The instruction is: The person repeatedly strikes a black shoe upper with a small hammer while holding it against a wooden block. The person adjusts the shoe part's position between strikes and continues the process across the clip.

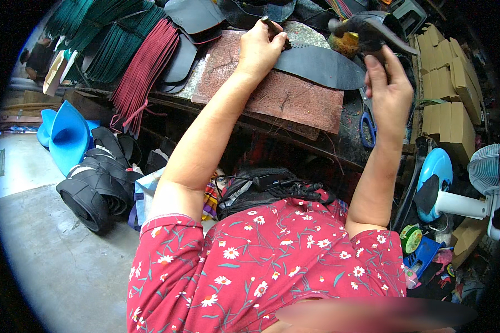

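My left hand (258, 51) is closed round a short dark punch (270, 25), held upright at the left end of a dark grey sole-shaped sheet (322, 65). Small dark marks run along the sheet's upper edge near my fingers. The sheet lies across a worn reddish board (303, 101) on the bench. To the right, my right hand (391, 83) grips a dark claw hammer (372, 33), raised above the bench beyond the sheet's right end. Its handle is mostly hidden by the hand and the angle. Blue-handled scissors (366, 129) lie beneath my right wrist.
Bundles of red strips (147, 75) and green strips (108, 50) lie on the left of the bench, beside stacked grey sole pieces (180, 61). Cardboard boxes (447, 125) and a fan (483, 172) stand at right. Black rolled material (97, 186) sits on the floor at left.
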The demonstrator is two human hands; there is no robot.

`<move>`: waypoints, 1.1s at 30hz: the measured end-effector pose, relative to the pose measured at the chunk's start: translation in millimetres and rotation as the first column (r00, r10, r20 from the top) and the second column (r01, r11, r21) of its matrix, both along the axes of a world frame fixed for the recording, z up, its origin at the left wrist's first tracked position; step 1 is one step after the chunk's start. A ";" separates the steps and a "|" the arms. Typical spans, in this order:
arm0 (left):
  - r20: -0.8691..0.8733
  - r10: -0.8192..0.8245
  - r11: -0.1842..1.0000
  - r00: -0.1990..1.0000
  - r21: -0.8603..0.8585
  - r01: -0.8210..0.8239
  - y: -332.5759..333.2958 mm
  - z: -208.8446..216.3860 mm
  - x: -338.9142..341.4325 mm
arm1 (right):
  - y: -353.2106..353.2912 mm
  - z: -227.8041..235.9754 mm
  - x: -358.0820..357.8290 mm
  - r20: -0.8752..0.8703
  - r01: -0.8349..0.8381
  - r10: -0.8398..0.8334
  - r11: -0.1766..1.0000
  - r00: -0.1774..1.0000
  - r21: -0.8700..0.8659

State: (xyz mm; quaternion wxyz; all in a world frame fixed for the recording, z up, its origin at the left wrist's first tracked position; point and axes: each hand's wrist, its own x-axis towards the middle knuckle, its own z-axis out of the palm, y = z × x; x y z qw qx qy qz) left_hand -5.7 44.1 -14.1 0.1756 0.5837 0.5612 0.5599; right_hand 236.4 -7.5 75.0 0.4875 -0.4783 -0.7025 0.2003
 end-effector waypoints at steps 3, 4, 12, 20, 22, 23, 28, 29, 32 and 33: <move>-0.201 0.009 0.994 0.980 0.107 0.012 -5.8 6.6 4.0 | -9.7 14.2 -7.5 -0.257 -0.102 0.132 0.987 0.957 0.127; -0.272 0.046 0.985 0.961 0.170 0.001 -8.1 8.3 6.9 | -10.6 13.7 -10.5 -0.210 -0.066 0.105 0.980 0.972 0.187; 0.558 -0.089 0.995 0.825 0.004 0.105 0.3 7.8 6.8 | -0.2 -43.6 -14.9 0.335 0.197 -0.183 0.980 0.924 -0.009; -0.616 0.110 0.989 0.780 0.149 -0.022 -15.6 17.7 -15.5 | -37.2 -37.5 -4.9 0.401 -0.081 0.097 0.995 0.911 -0.058; -0.684 -0.017 1.000 0.729 -0.015 0.010 -22.0 21.4 -18.5 | -41.7 -35.0 -9.6 0.430 -0.149 0.147 0.988 0.891 -0.030; -0.688 -0.062 0.997 0.723 -0.082 0.007 -23.7 23.7 -18.9 | -43.3 -34.3 -11.9 0.460 -0.164 0.153 0.986 0.875 -0.015; -0.673 -0.063 0.998 0.737 -0.065 0.027 -38.1 44.3 -19.9 | -47.3 -31.4 -17.6 0.479 -0.154 0.144 0.988 0.866 -0.018; -0.594 -0.082 0.996 0.800 -0.068 0.052 -42.8 50.3 -19.8 | -47.1 -31.0 -17.8 0.473 -0.143 0.135 0.990 0.871 -0.020; -0.428 -0.020 0.971 0.903 0.206 0.120 -60.0 69.0 -32.7 | -46.0 -29.2 -17.6 0.474 -0.130 0.149 0.989 0.868 -0.073; -0.387 0.037 0.933 0.921 0.343 0.106 -64.2 74.2 -41.7 | -45.6 -28.7 -17.5 0.483 -0.116 0.146 0.989 0.864 -0.092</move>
